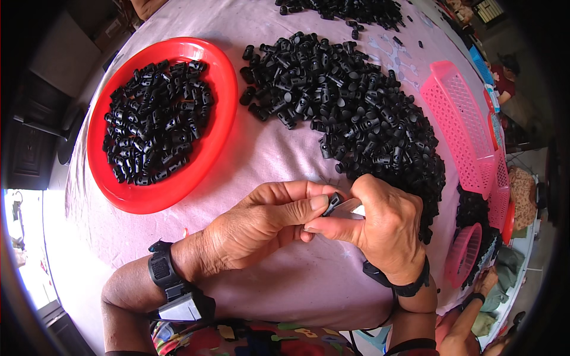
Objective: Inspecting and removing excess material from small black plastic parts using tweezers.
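My left hand (261,222) is closed, pinching a small black plastic cord lock (334,202) between thumb and fingertips. Right against it, my right hand (383,228) is closed on a thin, shiny blade-like piece (350,207), mostly hidden by the fingers. Its thumb tip lies beside the left fingertips, just under the cord lock. Beyond my hands spreads a large heap of black cord locks (356,101). A red round tray (222,127) at the left holds many more black cord locks (157,121).
A pink-white cloth (196,249) covers the table. Another black heap (356,9) lies at the far edge. Pink plastic baskets (460,118) and a pink round basket (463,255) stand at the right. Another person's hand (487,282) rests at the lower right; a seated person (504,77) is farther back.
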